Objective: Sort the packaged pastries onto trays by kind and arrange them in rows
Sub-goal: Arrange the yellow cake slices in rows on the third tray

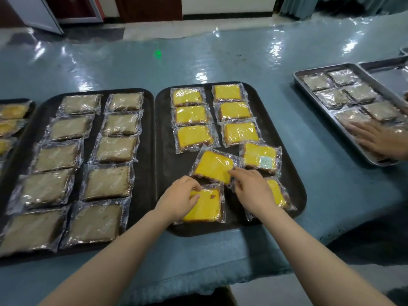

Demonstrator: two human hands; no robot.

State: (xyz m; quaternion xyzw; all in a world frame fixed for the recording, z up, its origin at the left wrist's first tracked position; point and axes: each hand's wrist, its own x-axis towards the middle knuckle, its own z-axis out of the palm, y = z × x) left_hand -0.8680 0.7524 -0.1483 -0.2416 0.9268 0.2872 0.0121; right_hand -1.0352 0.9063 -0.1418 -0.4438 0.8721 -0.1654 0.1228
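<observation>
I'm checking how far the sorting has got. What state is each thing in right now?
Yellow pastry tray: six packs in neat rows, four loose.
Tilted yellow pack: askew, pinched by right hand.
Near yellow pack: flat, gripped by left hand.
Brown pastry tray: two full rows.

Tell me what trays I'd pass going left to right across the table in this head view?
Dark tray edge with orange-yellow packaged cakes → dark tray of pale brown packaged cakes → dark tray of bright yellow packaged cakes → silver metal tray of pale packaged pastries.
</observation>
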